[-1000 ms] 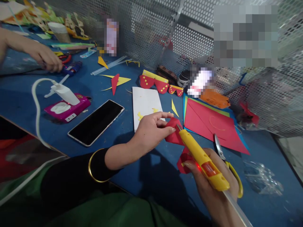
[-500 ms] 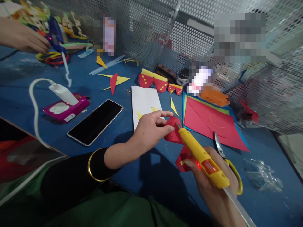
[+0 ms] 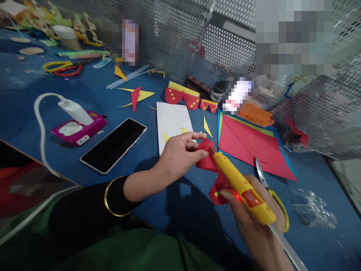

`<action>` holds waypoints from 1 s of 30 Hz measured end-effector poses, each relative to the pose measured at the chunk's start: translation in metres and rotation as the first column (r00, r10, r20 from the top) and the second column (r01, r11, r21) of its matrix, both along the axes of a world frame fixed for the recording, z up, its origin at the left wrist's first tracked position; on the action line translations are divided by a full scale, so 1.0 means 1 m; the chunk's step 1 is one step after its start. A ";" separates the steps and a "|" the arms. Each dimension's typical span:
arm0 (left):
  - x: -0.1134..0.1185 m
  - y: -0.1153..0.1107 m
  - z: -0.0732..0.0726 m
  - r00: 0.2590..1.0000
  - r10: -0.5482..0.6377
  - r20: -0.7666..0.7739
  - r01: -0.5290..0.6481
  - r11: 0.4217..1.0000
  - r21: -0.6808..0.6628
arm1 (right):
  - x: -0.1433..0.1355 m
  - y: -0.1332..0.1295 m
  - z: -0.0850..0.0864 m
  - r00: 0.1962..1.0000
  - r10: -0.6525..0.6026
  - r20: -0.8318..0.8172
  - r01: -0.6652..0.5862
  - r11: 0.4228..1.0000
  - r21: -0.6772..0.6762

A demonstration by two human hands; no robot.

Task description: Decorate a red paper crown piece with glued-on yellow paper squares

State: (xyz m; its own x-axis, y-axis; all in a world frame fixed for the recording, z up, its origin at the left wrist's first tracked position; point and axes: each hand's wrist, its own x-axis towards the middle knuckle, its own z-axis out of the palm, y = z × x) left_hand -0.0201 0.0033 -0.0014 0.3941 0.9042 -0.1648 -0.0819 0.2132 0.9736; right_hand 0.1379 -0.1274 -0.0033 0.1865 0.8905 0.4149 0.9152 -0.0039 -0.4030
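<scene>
Between thumb and fingers, my left hand (image 3: 180,154) pinches the upper end of a red paper cutout (image 3: 206,162). My right hand (image 3: 254,214) is closed around a yellow hot glue gun (image 3: 239,184) with a lit red light and a clear glue stick at its back. The nozzle meets the red paper close to my left thumb. My right thumb also rests on the cutout's lower part, beside a small yellow square. A white sheet (image 3: 175,120) with tiny yellow pieces lies beyond my left hand. Scissors (image 3: 263,178) with yellow handles are partly hidden behind my right hand.
Red, blue and green paper sheets (image 3: 254,145) are stacked on the right, near crumpled clear plastic (image 3: 311,209). A phone (image 3: 113,146) and a purple power socket (image 3: 79,130) with a cable lie left. Red paper glasses (image 3: 182,97) stand along the mesh panel (image 3: 175,41).
Another person's hand and a blue glue gun have left the upper left, uncovering a cup and scissors. My hands and the yellow glue gun have barely moved.
</scene>
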 end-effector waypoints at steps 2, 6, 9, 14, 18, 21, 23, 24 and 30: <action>0.000 0.000 0.000 1.000 0.004 -0.010 -0.004 1.000 0.014 | -0.001 -0.001 0.001 0.999 0.000 -0.033 -0.001 1.000 -0.018; -0.001 -0.001 -0.002 1.000 -0.016 -0.020 0.017 0.999 0.028 | -0.003 -0.003 0.001 0.998 -0.018 -0.053 0.017 0.999 -0.030; -0.001 -0.001 -0.003 1.000 -0.014 -0.017 0.015 0.999 0.030 | -0.001 -0.003 -0.001 0.997 -0.010 -0.072 0.008 1.000 -0.027; -0.001 -0.001 -0.001 1.000 -0.024 0.003 0.024 1.000 0.016 | 0.008 -0.001 -0.003 0.996 0.081 -0.027 -0.081 0.997 -0.017; -0.002 -0.002 0.000 1.000 -0.028 0.000 0.028 0.999 0.026 | 0.012 -0.001 -0.003 0.992 0.121 0.041 -0.121 0.993 0.006; -0.002 -0.001 -0.001 0.999 -0.029 0.014 0.028 0.999 0.024 | 0.011 -0.001 -0.003 0.990 0.129 0.054 -0.131 0.991 0.021; -0.002 -0.001 -0.001 0.999 -0.029 0.016 0.029 0.999 0.022 | 0.011 -0.001 -0.003 0.990 0.131 0.042 -0.133 0.991 0.025; -0.002 -0.001 -0.001 1.000 -0.027 0.014 0.027 0.999 0.023 | 0.010 -0.001 -0.004 0.991 0.126 0.038 -0.127 0.992 0.028; -0.001 -0.001 -0.001 0.999 -0.028 0.026 0.028 1.000 0.011 | 0.013 0.000 -0.003 0.983 0.164 0.085 -0.165 0.986 0.003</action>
